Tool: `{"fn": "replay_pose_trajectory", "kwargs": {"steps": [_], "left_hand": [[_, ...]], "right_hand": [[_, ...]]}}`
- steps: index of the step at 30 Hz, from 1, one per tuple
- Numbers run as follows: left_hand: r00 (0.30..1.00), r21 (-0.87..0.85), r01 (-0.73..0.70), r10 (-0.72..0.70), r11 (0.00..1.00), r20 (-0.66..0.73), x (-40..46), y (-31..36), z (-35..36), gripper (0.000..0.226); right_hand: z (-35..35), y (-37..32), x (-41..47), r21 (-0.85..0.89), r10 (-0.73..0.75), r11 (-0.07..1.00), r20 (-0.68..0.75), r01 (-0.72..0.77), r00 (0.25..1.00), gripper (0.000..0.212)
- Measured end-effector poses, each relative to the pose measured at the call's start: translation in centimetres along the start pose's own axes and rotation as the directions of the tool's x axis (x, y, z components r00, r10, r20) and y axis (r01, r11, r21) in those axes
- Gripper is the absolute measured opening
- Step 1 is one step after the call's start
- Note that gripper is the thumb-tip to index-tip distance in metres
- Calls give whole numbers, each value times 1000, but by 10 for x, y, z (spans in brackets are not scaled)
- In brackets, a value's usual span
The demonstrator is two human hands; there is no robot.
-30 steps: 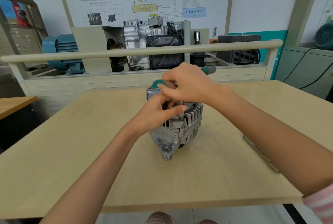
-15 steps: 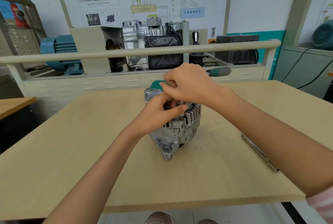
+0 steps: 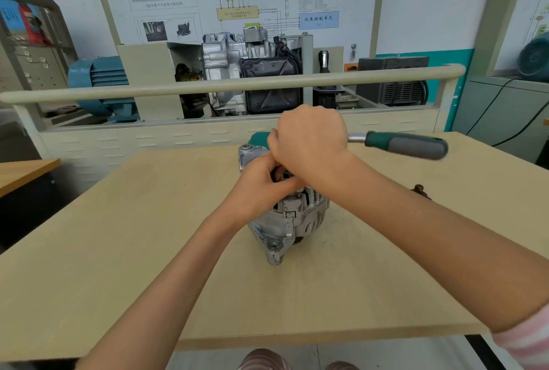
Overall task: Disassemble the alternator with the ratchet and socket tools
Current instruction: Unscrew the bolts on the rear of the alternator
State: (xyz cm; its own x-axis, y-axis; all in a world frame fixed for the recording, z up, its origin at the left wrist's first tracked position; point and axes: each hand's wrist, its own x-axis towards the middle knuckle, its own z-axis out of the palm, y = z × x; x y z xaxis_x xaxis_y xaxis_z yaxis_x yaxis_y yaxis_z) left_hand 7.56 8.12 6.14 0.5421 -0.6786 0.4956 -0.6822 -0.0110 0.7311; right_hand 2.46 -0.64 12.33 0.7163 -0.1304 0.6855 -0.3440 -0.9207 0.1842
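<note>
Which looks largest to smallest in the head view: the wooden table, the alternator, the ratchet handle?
1. wooden table, far the largest.
2. alternator, partly hidden by both hands.
3. ratchet handle, smallest; only the part past the right hand shows.

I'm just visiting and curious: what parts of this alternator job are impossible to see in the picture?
Head view, the only one:
- Ratchet head and socket: hidden under the right hand; only the ratchet handle shows, blurred.
- The fastener on the alternator: covered by both hands.
- What the left hand fingers hold: hidden between the hands.
- Small dark thing on the table: mostly behind the right forearm.
</note>
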Motion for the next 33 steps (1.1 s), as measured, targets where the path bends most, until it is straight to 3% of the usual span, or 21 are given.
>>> {"fn": "replay_pose_trajectory", "kwargs": {"steps": [4, 9, 14, 16, 18, 20, 22, 27, 30, 33], "left_hand": [[1000, -4, -14, 14, 1000, 24, -3, 4, -3, 31], [997, -6, -16, 17, 1000, 77, -3, 3, -8, 33], [996, -34, -7, 10, 999, 88, -3, 2, -9, 38], [997, -17, -32, 33, 999, 71, -2, 2, -7, 36], [997, -5, -49, 50, 999, 56, -1, 3, -3, 24], [997, -22, -66, 67, 998, 43, -2, 4, 1, 19], [997, -19, -76, 77, 997, 24, -3, 7, 3, 24], [998, 14, -54, 54, 998, 19, -6, 10, 3, 20], [996, 64, -67, 63, 996, 64, -6, 10, -1, 21], [996, 80, -67, 62, 995, 69, -6, 11, -3, 29]], "right_hand": [[3, 13, 6, 131, -200, 970, -34, 203, 979, 39], [7, 25, 7, 452, -358, 825, -43, 338, 933, 46], [3, 23, 6, 433, -384, 827, -29, 358, 923, 46], [0, 19, 4, 341, -327, 888, -5, 309, 945, 43], [0, 12, 1, 154, -158, 976, 1, 156, 987, 40], [0, 5, -3, 14, 5, 1000, 9, -5, 1000, 41], [-1, 3, -4, -24, 45, 999, 30, -44, 999, 41], [-1, 14, 3, 46, -192, 981, 17, 191, 981, 37], [0, 25, 7, 242, -343, 915, 43, 323, 938, 42], [-2, 31, 9, 365, -408, 859, 65, 359, 911, 44]]}}
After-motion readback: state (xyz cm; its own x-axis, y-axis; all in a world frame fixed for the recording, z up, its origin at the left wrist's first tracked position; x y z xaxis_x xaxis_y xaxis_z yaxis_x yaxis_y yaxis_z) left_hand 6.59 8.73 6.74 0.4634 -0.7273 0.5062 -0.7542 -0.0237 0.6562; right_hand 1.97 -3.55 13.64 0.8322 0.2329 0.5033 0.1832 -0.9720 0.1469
